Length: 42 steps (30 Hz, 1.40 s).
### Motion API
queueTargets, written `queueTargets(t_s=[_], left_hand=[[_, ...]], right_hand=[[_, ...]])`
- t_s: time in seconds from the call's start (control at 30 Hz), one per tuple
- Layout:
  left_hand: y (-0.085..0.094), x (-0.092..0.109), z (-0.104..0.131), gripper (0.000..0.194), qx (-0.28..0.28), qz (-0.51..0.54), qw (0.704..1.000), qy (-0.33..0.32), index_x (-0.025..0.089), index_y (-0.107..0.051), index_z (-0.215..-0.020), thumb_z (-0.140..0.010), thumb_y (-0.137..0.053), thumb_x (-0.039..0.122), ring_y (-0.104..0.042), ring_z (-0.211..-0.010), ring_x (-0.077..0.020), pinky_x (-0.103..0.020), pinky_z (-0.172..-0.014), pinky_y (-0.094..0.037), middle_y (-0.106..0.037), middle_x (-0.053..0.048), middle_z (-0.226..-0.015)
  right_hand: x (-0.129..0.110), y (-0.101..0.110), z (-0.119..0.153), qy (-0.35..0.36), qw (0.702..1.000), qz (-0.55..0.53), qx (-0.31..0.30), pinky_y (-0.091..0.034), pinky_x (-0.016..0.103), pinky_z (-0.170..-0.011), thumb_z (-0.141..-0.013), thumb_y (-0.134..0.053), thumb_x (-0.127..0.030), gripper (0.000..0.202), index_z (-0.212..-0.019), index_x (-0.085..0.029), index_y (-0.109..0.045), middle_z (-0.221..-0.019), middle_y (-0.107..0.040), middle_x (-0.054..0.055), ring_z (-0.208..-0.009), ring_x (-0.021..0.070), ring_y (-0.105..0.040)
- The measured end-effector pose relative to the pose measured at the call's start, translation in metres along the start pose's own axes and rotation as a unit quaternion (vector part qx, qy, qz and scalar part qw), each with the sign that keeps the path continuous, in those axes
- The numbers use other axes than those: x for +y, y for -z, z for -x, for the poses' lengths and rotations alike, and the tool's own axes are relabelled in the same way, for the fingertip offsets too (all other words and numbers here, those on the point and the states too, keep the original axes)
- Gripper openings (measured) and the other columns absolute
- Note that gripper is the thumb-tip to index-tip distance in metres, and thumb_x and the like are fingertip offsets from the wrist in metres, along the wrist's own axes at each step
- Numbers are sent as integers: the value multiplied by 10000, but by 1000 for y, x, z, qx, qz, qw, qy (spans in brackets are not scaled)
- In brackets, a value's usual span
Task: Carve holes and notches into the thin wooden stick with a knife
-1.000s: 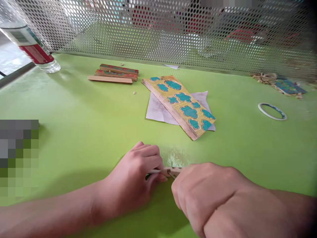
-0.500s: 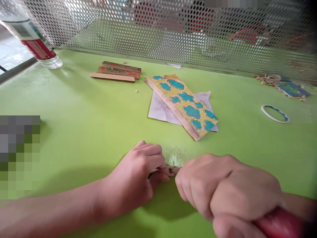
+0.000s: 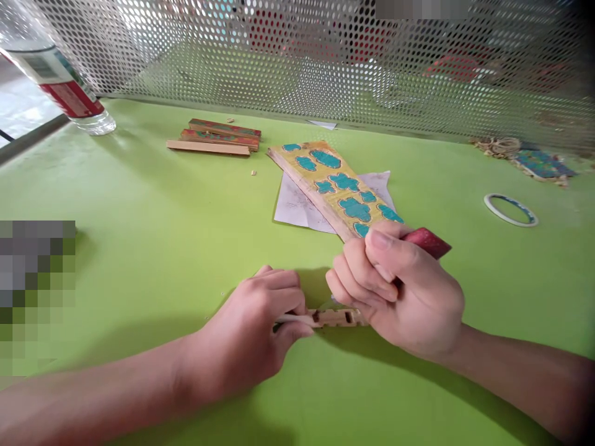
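Note:
My left hand [image 3: 258, 331] lies on the green table [image 3: 176, 248], its fingers pinched on the left end of a narrow wooden strip [image 3: 335, 318]. The strip has notches along its edges and a dark rectangular hole. My right hand [image 3: 413, 303] is a closed fist just above the strip's right part, which it hides. Out of the thumb side sticks the red end of a tool [image 3: 430, 242]; its other end is covered, so I cannot tell its exact kind. Behind this fist lies a yellow board [image 3: 332, 179] with turquoise patches, its near end covered.
White paper [image 3: 297, 207] lies under the board. Several painted wood strips [image 3: 209, 148] are at the back left, near a water bottle [image 3: 77, 93]. A tape roll [image 3: 511, 210] and a corded blue piece [image 3: 543, 164] lie right. A perforated metal screen [image 3: 288, 68] borders the back.
My right hand has lifted and turned over, swinging the tool's red end from lower right to above the fist. More of the notched strip shows. My left hand keeps its hold.

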<state>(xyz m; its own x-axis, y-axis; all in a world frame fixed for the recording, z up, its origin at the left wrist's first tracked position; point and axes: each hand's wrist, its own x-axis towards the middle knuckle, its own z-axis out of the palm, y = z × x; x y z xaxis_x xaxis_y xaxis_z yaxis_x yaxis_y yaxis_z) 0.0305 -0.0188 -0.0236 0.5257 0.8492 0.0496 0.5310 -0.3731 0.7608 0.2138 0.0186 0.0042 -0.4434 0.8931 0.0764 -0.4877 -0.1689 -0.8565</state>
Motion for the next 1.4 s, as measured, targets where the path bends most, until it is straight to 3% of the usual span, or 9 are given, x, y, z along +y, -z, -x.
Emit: queueTargets(t_s=[0.2, 0.43, 0.63, 0.77, 0.87, 1.0, 1.13, 1.27, 1.4], left_hand=[[1, 0, -1, 115, -1, 4, 1000, -5, 156, -641, -751, -859, -656, 119, -490, -703, -142, -299, -725, -380, -576, 1, -760], [0, -1, -2, 187, 10, 23, 1000, -15, 161, -590, -691, -830, -637, 46, -484, -689, -129, -281, -731, -391, -565, 10, -731], [1, 0, -1, 224, 13, 19, 999, -43, 157, -572, -669, -806, -572, -20, -450, -664, -115, -269, -712, -385, -535, 13, -710], [0, 0, -1, 238, 12, 30, 998, -49, 152, -573, -666, -794, -561, -48, -464, -664, -106, -266, -721, -382, -540, 18, -707], [-1, -1, -1, 182, 6, 39, 999, -25, 154, -617, -701, -825, -607, 21, -508, -699, -124, -284, -741, -396, -579, 6, -738], [0, 0, -2, 149, 2, 40, 999, 5, 160, -679, -758, -833, -628, 42, -552, -760, -145, -299, -770, -411, -619, -9, -802], [1, 0, -2, 159, 4, 27, 1000, 0, 150, -659, -722, -851, -629, 62, -528, -712, -130, -291, -732, -403, -587, 1, -752], [-1, -1, -1, 173, 15, 45, 999, -4, 155, -640, -723, -824, -637, 15, -522, -713, -109, -263, -750, -405, -582, 20, -755], [-2, 0, -1, 218, 12, 41, 999, 1, 146, -574, -665, -801, -610, -21, -467, -681, -105, -260, -725, -387, -531, 28, -707]], right_hand=[[2, 1, -5, -27, 995, -34, 90, -313, 237, -419, -884, -568, -238, 395, -534, -186, -393, -443, -328, -74, -377, 59, -290], [-9, -6, 12, 29, 995, 77, -54, -391, 261, -470, -933, -541, -293, 412, -558, -195, -401, -483, -391, -52, -442, 85, -374], [-7, -21, 33, 46, 962, 216, -161, -372, 274, -502, -922, -584, -311, 470, -549, -206, -320, -503, -362, -57, -460, 92, -355], [-1, -21, 29, 44, 972, 203, -107, -316, 277, -479, -899, -600, -274, 472, -552, -215, -286, -495, -305, -63, -451, 94, -306], [-1, -14, 16, 13, 986, 133, -98, -295, 270, -442, -896, -578, -211, 395, -555, -216, -379, -500, -385, -56, -437, 89, -334], [1, -5, 3, -4, 999, 30, -29, -309, 264, -436, -915, -564, -263, 392, -563, -211, -400, -469, -351, -71, -412, 79, -320], [3, -6, 4, 2, 999, 3, 43, -326, 252, -457, -935, -548, -278, 415, -558, -195, -397, -475, -352, -68, -422, 68, -320], [-3, -11, 12, 16, 999, 35, 3, -361, 259, -478, -950, -535, -256, 406, -567, -191, -419, -478, -373, -61, -445, 75, -363], [-11, -10, 18, 13, 995, 96, -29, -377, 272, -467, -901, -649, -370, 500, -522, -179, -384, -472, -390, -61, -444, 75, -376]])
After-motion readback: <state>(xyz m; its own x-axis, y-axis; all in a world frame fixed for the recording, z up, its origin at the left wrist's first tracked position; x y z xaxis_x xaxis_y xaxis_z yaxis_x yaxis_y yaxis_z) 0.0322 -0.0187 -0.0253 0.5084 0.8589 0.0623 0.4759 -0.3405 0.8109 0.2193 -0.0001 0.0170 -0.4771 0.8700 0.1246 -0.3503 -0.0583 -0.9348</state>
